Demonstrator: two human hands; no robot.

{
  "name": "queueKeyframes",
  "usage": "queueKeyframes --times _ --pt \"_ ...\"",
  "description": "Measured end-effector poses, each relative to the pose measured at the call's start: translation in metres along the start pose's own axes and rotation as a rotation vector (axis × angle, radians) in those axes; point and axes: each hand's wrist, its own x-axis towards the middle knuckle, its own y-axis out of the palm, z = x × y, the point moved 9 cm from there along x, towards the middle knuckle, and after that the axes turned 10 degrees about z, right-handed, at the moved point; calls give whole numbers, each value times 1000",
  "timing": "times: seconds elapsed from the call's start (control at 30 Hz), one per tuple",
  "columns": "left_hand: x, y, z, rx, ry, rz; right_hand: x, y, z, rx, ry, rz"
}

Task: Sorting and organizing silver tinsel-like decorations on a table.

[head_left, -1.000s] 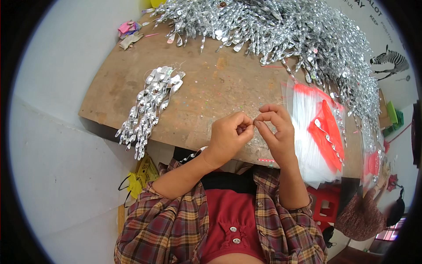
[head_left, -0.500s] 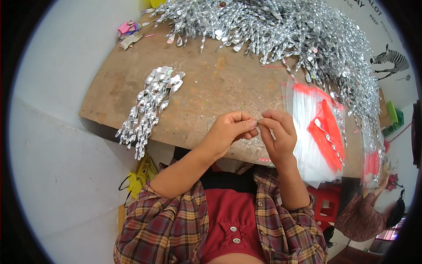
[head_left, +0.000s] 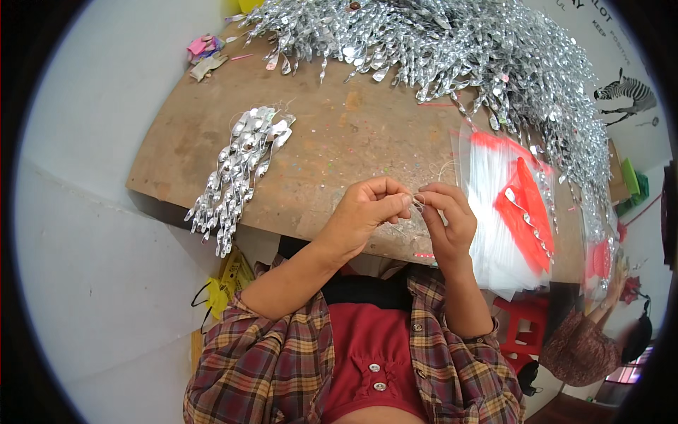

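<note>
Hands (head_left: 409, 215) pinch tiny silver piece (head_left: 418, 205) on thin thread.

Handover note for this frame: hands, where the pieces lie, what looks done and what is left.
Left hand and right hand meet over the board's near edge, fingertips pinching a tiny silver piece on thin thread.
Finished-looking small bunch of silver strands lies left on the wooden board.
Large silver heap sits along the far and right edges; clear bags with red strips lie right.
Left: the heap, seemingly unsorted.
</note>
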Motion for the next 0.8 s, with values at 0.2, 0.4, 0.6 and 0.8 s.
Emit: queueKeyframes --times 0.2,0.4,0.6,0.8 --pt "3 0 3 77 35 -5 0 -4 10 -156 -90 -22" --pt "-2 1 -1 174 47 -19 3 -5 12 -126 -61 -50" --pt "-8 2 -9 264 -2 -27 3 3 -9 174 93 39" --pt "-15 -9 -12 260 -26 -77 0 -3 -22 274 152 15"
